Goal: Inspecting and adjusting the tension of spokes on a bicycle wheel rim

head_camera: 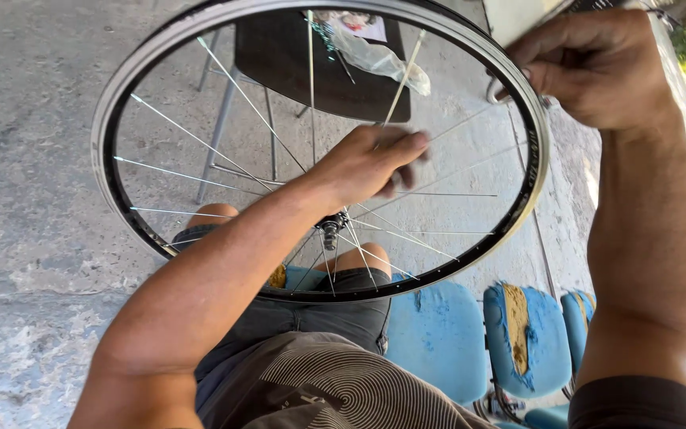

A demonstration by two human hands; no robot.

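while the left hand (371,163) reaches in among the spokes (200,179) just above the hub (331,230), its fingers curl together around something thin there, most likely a single spoke, though blur hides the grip itself. the right hand (589,67) is pinched shut on the rim (105,135) at about two o'clock, thumb and fingers clamped over the edge, with a small curved bit of metal showing beside them; whether that is a tool i cannot tell. the two hands are well apart, one at the centre and one at the edge.

the wheel stands nearly upright over the person's knees, with no tyre on it, and several spokes look loose or missing on the three o'clock side. to do this well, i judge the right hand should keep the rim steady so it cannot roll, while the left guides one spoke at a time without bending it across its neighbours.

past the wheel, at twelve o'clock, a dark stool (319,71) on grey legs carries a crumpled clear plastic bag (379,59) and, behind it, a flat pale card or packet (359,24) with red and dark print. at five o'clock stands a row of blue seats (438,338) with torn covers and yellow foam showing. the ground is grey concrete (33,199).
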